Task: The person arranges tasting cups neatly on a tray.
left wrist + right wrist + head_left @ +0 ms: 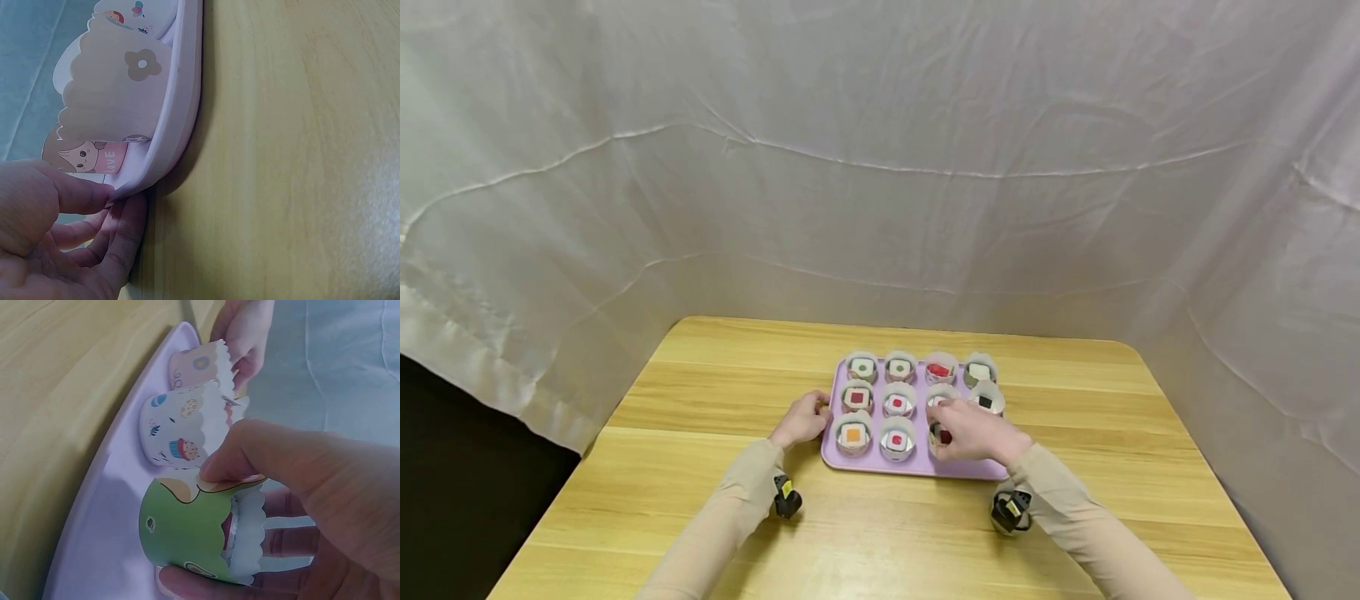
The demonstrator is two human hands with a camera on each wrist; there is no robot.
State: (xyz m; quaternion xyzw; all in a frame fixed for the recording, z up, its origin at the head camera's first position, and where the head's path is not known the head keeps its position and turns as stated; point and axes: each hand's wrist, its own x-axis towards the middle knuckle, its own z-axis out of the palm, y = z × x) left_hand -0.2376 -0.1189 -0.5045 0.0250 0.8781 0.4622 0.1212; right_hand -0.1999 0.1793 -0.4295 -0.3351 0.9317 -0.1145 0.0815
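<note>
A lilac tray [921, 468] lies on the table with several scalloped paper cups standing on it in rows. My left hand [805, 418] pinches the tray's left rim between thumb and fingers, close to a pink cup lettered "LOVE" [112, 157]. Over the front row, my right hand [973, 429] grips a green paper cup [181, 519], thumb on one side and fingers on the other. Something dark red shows inside that cup. Beside it stands a white cup with a cupcake print [172, 428]. Front left is a cup holding an orange-centred white square piece [853, 434].
Red-topped pieces fill a cup [941, 369] in the back row, and a black-centred one sits in a cup [986, 400] at the right. The wooden table [880, 533] surrounds the tray. Pale curtains [880, 208] hang behind and at both sides.
</note>
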